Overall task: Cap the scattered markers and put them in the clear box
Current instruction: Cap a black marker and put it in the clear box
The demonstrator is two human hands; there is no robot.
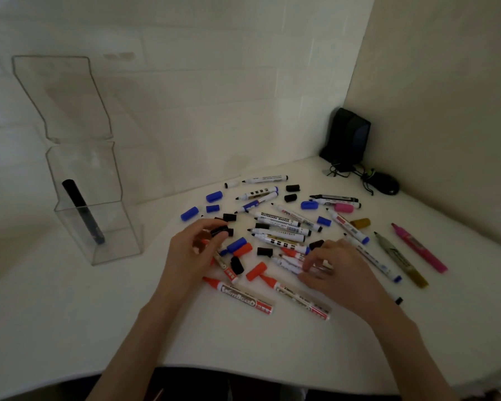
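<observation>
Several uncapped markers (278, 227) and loose blue, black, red and pink caps (213, 196) lie scattered on the white table (70, 308). The clear box (99, 227) stands at the left with its lid up and one black marker (83, 215) leaning inside. My left hand (191, 253) pinches a black cap (220, 230) at the pile's left edge. My right hand (336, 270) has its fingers curled round a white marker (295, 263) in the middle of the pile. Two red whiteboard markers (240, 295) lie nearest me.
A black speaker (349, 137) stands in the far right corner, with tangled cables and a black mouse (386, 183) beside it. Walls close off the back and right. A pink marker (420, 247) and an olive one (399, 260) lie at the right.
</observation>
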